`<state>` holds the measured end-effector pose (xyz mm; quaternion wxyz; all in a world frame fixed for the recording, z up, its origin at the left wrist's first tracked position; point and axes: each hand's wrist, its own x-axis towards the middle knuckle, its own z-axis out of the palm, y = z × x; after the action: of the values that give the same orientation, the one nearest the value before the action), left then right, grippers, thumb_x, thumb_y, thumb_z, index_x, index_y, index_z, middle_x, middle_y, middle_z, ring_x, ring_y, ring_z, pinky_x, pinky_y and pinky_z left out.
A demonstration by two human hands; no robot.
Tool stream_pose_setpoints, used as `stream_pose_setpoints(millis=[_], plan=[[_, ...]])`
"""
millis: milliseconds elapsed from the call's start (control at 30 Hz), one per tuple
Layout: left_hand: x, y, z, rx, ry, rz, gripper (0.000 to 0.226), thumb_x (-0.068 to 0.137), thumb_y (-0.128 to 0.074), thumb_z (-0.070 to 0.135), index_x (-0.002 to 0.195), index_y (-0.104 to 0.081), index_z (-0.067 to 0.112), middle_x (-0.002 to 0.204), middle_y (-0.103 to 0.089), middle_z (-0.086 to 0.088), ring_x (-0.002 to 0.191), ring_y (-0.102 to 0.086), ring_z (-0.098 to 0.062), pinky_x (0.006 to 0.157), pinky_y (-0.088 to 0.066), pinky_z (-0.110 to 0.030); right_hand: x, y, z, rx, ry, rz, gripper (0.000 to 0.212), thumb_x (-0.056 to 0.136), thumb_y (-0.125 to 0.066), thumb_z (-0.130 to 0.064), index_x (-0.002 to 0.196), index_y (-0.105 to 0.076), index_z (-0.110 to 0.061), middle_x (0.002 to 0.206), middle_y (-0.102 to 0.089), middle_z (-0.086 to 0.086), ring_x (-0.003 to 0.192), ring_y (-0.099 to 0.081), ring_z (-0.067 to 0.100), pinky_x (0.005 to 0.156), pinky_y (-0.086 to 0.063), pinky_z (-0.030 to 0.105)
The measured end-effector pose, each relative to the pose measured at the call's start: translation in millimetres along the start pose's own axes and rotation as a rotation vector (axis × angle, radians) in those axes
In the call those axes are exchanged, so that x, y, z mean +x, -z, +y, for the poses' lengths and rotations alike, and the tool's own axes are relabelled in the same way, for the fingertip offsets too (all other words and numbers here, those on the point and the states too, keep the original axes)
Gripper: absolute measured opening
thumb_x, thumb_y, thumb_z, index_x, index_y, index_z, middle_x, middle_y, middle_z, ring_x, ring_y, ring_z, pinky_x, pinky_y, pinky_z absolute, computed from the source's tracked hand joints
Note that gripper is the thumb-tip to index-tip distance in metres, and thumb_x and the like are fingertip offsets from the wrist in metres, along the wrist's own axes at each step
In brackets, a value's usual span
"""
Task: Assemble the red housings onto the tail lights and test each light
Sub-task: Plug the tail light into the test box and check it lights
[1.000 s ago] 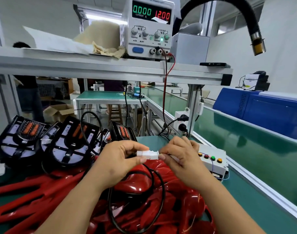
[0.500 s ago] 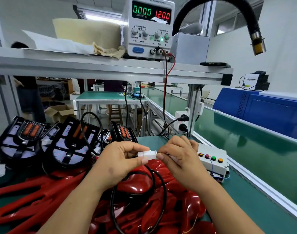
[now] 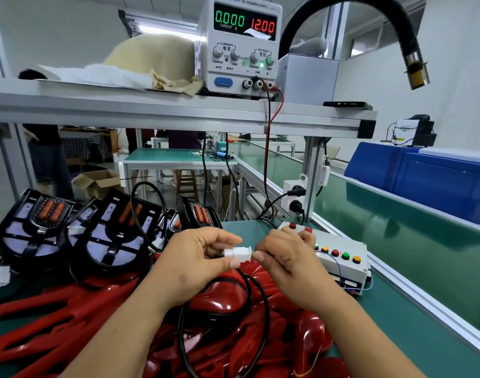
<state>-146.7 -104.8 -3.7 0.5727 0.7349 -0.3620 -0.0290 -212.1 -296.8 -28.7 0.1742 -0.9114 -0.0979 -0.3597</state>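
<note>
White plastic sits at the middle of the view: a small white plastic connector (image 3: 238, 253) in 2 halves, touching end to end, held in the air above a heap of glossy red plastic housings (image 3: 222, 298). The left hand (image 3: 197, 257) pinches the smaller half between thumb and curled forefinger. The right hand (image 3: 288, 259) pinches the larger half the same way, its other fingers folded in. Whether the 2 halves are fully seated I cannot tell. A thin black cable (image 3: 264, 309) runs from under the left hand and loops over the red housings below both wrists.

Behind the left hand, several black horseshoe-shaped tail light boards (image 3: 113, 236) with orange lamp strips lean in a row at the back left of the green bench mat (image 3: 402, 323). 1 more white plug (image 3: 1, 276) lies at the far left. Just behind the right hand a white rectangular test box (image 3: 339, 240) rests on the mat, with a row of red, yellow and green push buttons.

On the aluminium shelf (image 3: 151, 110) above, a white DC power supply (image 3: 244, 45) shows 0.000 in green and 12.00 in red. A red lead (image 3: 268, 143) hangs from its terminal towards the bench. A black corrugated hose (image 3: 410, 42) with a brass tip arches at the upper right.
</note>
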Motion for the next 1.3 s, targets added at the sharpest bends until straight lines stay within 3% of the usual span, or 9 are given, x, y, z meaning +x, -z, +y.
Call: stream_pose_setpoints(millis=[300,400,500,600,767,867,1033,1133,1300], plan=[[1,-3,-8,0.003,0.016,-0.027,0.028,0.075,-0.081,0.001,0.087,-0.076,0.026,0.084,-0.077,0.000,0.081,-0.074,-0.017,0.078,-0.058,-0.028,1,-1,-3,-0.008,-0.018,-0.056,0.024,0.093,-0.051,-0.040,0.078,-0.063,-0.026,0.071,-0.049,-0.018,0.082,-0.043,0.006,0.081,-0.023,0.034],[2,12,-1,0.027,0.061,-0.130,0.039,0.071,-0.082,0.024,0.104,-0.070,0.043,0.099,-0.074,0.017,0.093,-0.070,-0.003,0.075,-0.056,-0.016,0,3,4,-0.010,-0.060,-0.232,0.025,0.093,-0.050,-0.046,0.076,-0.061,-0.030,0.072,-0.049,-0.018,0.084,-0.045,0.005,0.086,-0.024,0.035],[-7,51,-3,0.131,0.122,0.129,0.036,0.079,-0.063,0.052,0.114,-0.059,0.057,0.109,-0.070,0.019,0.100,-0.066,-0.001,0.087,-0.054,-0.027,-5,9,15,0.073,-0.104,-0.448,0.034,0.090,-0.059,-0.036,0.058,-0.049,-0.029,0.064,-0.049,-0.014,0.069,-0.045,0.000,0.083,-0.029,0.034],[-23,74,-17,0.372,0.322,0.348,0.029,0.094,-0.052,0.047,0.117,-0.066,0.037,0.117,-0.069,0.002,0.110,-0.062,-0.019,0.097,-0.046,-0.038,-5,12,21,0.149,-0.204,-0.437,0.040,0.082,-0.056,-0.025,0.051,-0.034,-0.012,0.055,-0.037,0.001,0.053,-0.035,0.010,0.076,-0.024,0.030],[-40,63,-32,0.545,0.561,0.125,0.046,0.102,-0.033,0.048,0.084,-0.068,0.024,0.089,-0.067,0.003,0.089,-0.061,-0.017,0.074,-0.043,-0.029,-9,13,27,0.165,-0.219,-0.402,0.035,0.065,-0.045,-0.039,0.042,-0.031,-0.017,0.046,-0.029,-0.007,0.049,-0.032,0.010,0.071,-0.020,0.014],[-42,63,-38,0.464,0.578,0.182,0.050,0.104,-0.034,0.040,0.078,-0.067,0.012,0.080,-0.067,-0.007,0.078,-0.062,-0.022,0.073,-0.048,-0.032,-10,11,32,0.087,-0.207,-0.442,0.033,0.062,-0.042,-0.044,0.042,-0.034,-0.018,0.049,-0.034,-0.005,0.054,-0.041,0.012,0.096,-0.023,0.025],[-47,58,-35,0.163,0.613,0.227,0.032,0.103,-0.041,0.034,0.087,-0.067,0.026,0.096,-0.067,-0.004,0.089,-0.064,-0.024,0.067,-0.057,-0.035,-10,7,34,0.012,-0.211,-0.464,0.031,0.062,-0.042,-0.043,0.048,-0.041,-0.015,0.056,-0.041,-0.005,0.069,-0.050,0.015,0.097,-0.020,0.023],[-49,58,-33,-0.033,0.652,0.266,0.029,0.103,-0.046,0.029,0.092,-0.071,0.019,0.096,-0.072,-0.009,0.090,-0.066,-0.025,0.060,-0.053,-0.032,-8,6,32,0.041,-0.235,-0.460,0.035,0.058,-0.042,-0.049,0.064,-0.061,-0.020,0.068,-0.057,-0.015,0.073,-0.054,0.003,0.089,-0.033,0.027],[-55,62,-26,-0.219,0.634,0.351,0.032,0.103,-0.047,0.022,0.087,-0.074,0.015,0.079,-0.076,-0.006,0.089,-0.067,-0.028,0.058,-0.054,-0.034,-7,4,25,0.058,-0.261,-0.379,0.029,0.063,-0.044,-0.048,0.066,-0.065,-0.027,0.073,-0.065,-0.008,0.071,-0.059,0.005,0.065,-0.044,0.020]])
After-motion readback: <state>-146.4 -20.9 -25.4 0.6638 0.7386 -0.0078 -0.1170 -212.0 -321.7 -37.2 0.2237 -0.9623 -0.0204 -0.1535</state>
